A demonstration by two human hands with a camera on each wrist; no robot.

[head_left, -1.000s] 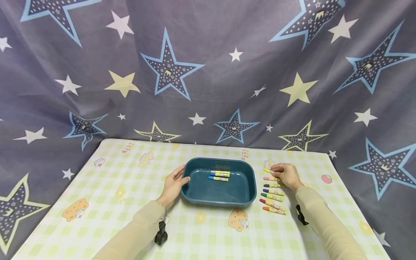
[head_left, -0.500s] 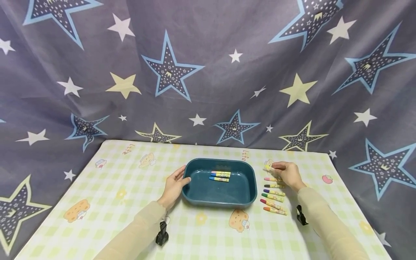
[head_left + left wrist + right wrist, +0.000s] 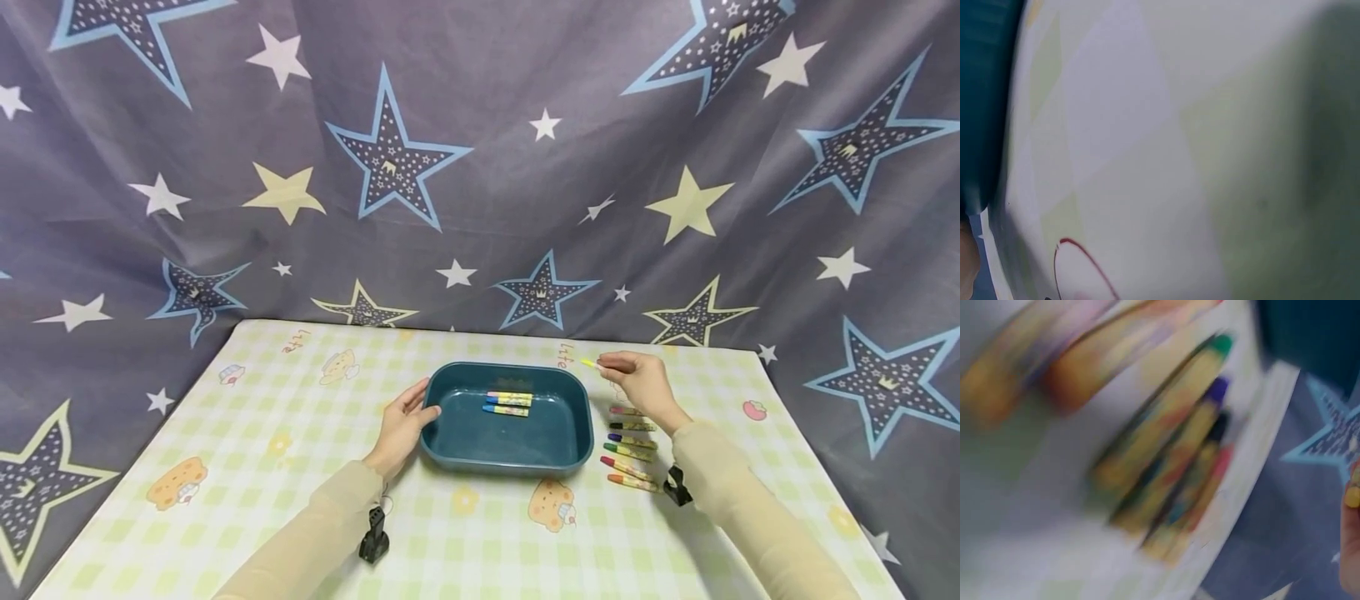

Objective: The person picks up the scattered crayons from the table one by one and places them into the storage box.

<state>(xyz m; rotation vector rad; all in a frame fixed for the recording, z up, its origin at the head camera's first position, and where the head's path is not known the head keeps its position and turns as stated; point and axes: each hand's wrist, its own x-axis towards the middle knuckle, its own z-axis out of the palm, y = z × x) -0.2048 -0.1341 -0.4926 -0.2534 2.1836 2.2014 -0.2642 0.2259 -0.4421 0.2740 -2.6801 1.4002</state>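
Note:
My right hand [image 3: 641, 385] pinches a yellow crayon [image 3: 590, 363] by its wrapped end, raised above the table just right of a dark teal plastic bin [image 3: 502, 464]. In the right wrist view the hand shows only at the right edge, with an end of the yellow crayon [image 3: 1352, 498]. My left hand [image 3: 397, 429] grips the bin's left side, thumb over the rim and fingers along the outside. Inside the bin lie a few crayons [image 3: 508, 410] with pink and blue tips. The left wrist view catches the bin wall [image 3: 982, 112] and a sliver of hand.
Right of the bin runs a column of several crayons, from a pink one [image 3: 626, 411] down through black, purple, a green one [image 3: 628, 452] and red to an orange one [image 3: 632, 482]. A checked cloth [image 3: 300, 467] covers the table. A starry curtain [image 3: 480, 200] hangs behind it.
My right hand has lifted the yellow crayon and carried it left and away from me, closer to the bin. The left hand and the bin stay where they were.

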